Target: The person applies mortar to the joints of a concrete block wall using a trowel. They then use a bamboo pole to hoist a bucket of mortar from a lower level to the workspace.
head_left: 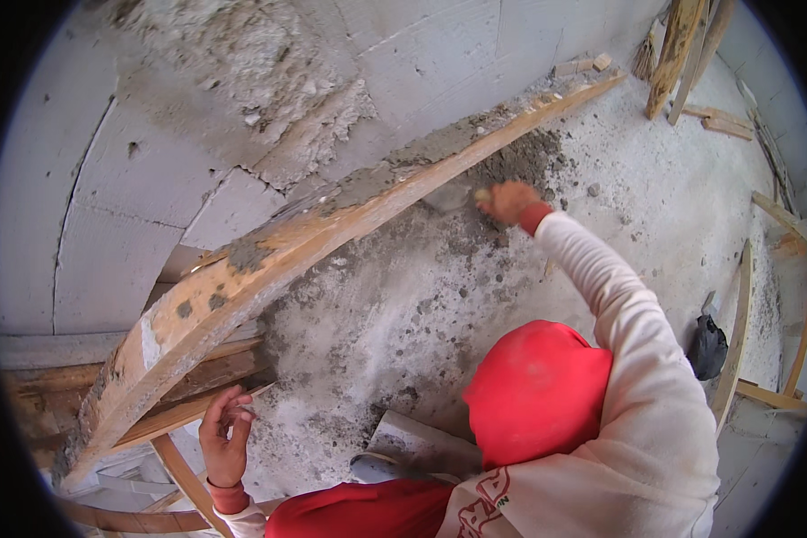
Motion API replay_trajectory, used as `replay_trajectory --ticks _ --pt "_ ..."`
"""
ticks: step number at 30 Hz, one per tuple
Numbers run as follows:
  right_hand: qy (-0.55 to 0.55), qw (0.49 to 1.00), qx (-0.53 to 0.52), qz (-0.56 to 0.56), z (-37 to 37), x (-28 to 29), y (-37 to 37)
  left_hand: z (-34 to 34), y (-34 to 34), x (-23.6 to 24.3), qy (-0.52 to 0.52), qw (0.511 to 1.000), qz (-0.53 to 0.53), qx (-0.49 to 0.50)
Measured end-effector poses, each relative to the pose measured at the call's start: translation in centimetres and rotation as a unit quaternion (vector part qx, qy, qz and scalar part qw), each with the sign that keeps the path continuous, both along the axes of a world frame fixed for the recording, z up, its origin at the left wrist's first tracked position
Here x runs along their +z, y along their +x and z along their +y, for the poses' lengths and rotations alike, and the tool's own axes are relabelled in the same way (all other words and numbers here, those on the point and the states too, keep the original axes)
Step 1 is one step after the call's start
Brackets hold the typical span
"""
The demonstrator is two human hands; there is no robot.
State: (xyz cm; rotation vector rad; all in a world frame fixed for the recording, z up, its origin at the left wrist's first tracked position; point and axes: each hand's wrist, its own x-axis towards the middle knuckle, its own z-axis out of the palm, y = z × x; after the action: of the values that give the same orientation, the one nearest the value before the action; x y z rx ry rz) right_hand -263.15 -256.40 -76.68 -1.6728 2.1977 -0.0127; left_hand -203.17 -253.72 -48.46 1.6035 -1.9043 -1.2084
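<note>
My right hand (511, 203) is closed round the light handle of a trowel, reaching far out over the floor. The trowel's grey blade (448, 196) is slightly blurred and lies beside a patch of dark wet mortar (524, 161). Just beyond it runs a long wooden board (359, 224), its upper face smeared with grey mortar. My left hand (225, 436) is raised near the board's lower left part, fingers loosely curled and thumb apart, holding nothing.
Pale block wall (125, 179) with rough mortar rises behind the board. My red-clad knee (538, 394) is bent below my right arm. Timber posts (677, 58) stand at upper right; a black bag (708, 348) lies at right. Planks (175, 480) and a gap lie at lower left.
</note>
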Motion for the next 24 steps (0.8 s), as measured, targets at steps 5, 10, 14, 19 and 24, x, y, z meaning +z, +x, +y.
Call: replay_trajectory --ticks 5,10,14,19,24 --pt "-0.027 0.963 -0.246 -0.104 4.0 -2.2 -12.6 -0.5 -1.0 1.7 0.033 0.997 -0.057 -0.033" --pt "-0.063 0.935 -0.242 -0.25 9.0 2.4 -8.0 -0.6 -3.9 1.6 0.06 0.99 -0.085 -0.091" --pt "0.033 0.998 0.021 -0.058 15.7 -0.9 4.4 -1.0 -5.1 2.0 0.116 0.976 -0.104 -0.154" --pt "0.114 0.992 0.054 -0.014 15.5 -1.0 -3.1 -2.1 -6.8 2.2 0.067 0.97 -0.136 -0.189" --pt "0.11 0.99 -0.087 0.015 9.6 3.1 -17.6 -2.4 -8.4 3.0 0.051 0.969 -0.144 -0.192"
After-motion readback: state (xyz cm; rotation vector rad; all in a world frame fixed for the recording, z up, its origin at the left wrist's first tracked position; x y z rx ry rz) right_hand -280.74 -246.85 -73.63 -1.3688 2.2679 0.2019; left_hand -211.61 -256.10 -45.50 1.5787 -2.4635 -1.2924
